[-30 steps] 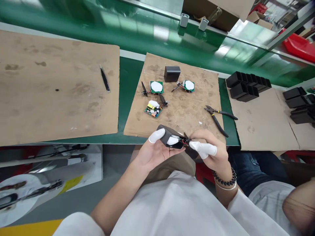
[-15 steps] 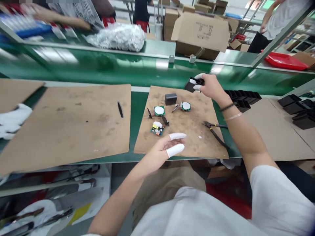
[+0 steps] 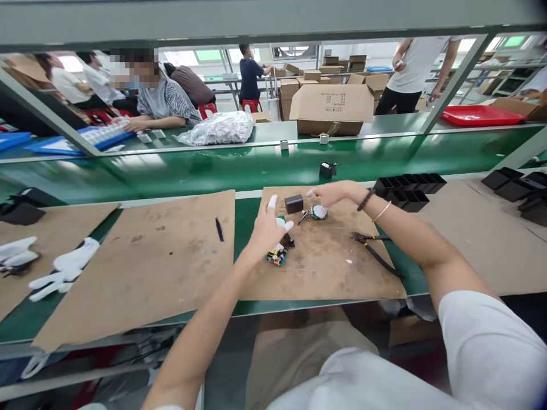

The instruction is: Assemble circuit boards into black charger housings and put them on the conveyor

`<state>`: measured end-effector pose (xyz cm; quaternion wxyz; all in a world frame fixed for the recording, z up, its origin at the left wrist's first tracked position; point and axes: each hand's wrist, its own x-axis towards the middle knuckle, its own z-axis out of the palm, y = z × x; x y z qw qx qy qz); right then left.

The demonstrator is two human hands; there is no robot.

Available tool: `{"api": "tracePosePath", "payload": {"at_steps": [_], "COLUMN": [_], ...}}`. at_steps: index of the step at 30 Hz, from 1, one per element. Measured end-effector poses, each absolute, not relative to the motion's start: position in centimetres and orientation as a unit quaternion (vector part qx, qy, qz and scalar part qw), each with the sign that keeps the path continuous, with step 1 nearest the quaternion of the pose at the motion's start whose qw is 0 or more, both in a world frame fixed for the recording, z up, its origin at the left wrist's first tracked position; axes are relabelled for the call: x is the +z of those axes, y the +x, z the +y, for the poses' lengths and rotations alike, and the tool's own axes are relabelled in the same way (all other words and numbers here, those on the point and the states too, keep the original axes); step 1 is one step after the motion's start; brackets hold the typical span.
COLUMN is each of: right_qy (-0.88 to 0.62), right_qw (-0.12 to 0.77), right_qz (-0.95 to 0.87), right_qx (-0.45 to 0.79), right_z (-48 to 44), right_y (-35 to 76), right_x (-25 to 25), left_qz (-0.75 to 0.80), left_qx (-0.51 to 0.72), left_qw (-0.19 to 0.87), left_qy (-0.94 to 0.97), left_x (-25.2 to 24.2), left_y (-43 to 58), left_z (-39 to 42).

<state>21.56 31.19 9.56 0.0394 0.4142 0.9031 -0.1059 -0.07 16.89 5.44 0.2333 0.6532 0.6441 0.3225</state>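
My left hand (image 3: 267, 225) hovers open over the brown cardboard mat (image 3: 325, 273), fingers spread, white cots on the fingertips. It covers most of a small green board and is just above a populated circuit board (image 3: 277, 256). My right hand (image 3: 331, 193) reaches in from the right with its fingers stretched out and nothing in them. It is next to a black cube housing (image 3: 294, 203) and a green board with a white disc (image 3: 318, 212). A black charger unit (image 3: 327, 169) stands alone on the green conveyor belt (image 3: 239, 171) beyond the mat.
Black cutters (image 3: 374, 247) lie right of the boards and black tweezers (image 3: 219, 229) on the large mat to the left. Empty black housings (image 3: 408, 188) are lined up at the right. White gloves (image 3: 64, 270) lie far left. People work across the belt by a cardboard box (image 3: 331, 108).
My right hand set the black unit on the conveyor and drew back over the mat, now empty. My left hand moved forward over the boards. The view tilted up.
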Motion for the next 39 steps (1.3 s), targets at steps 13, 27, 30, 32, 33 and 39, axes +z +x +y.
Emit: {"api": "tracePosePath", "payload": {"at_steps": [13,27,30,32,33,39], "right_qy": [0.445,0.378,0.413,0.425,0.428,0.430], "right_qw": [-0.036,0.086,0.096,0.104,0.107,0.127], "right_qz": [0.862,0.915,0.902,0.898,0.896,0.893], "right_qx": [-0.240,-0.114,-0.074,-0.055,-0.048,-0.028], "right_z": [27.3,23.4,23.4,23.4,23.4,23.3], "right_y": [27.4,24.0,23.7,23.5,23.3,23.3], "right_x": [8.8,8.1,8.1,8.0,8.0,8.1], "left_qz": [0.626,0.627,0.583,0.547,0.535,0.542], "left_qx": [0.305,0.267,0.310,0.328,0.333,0.349], "left_qw": [0.249,0.325,0.384,0.422,0.439,0.456], "left_qy": [0.673,0.655,0.646,0.644,0.640,0.613], "left_x": [8.8,4.3,3.4,2.9,2.6,1.3], "left_y": [0.8,5.2,4.6,4.4,4.4,4.6], "left_z": [16.8,7.2,6.6,6.5,6.5,6.5]}}
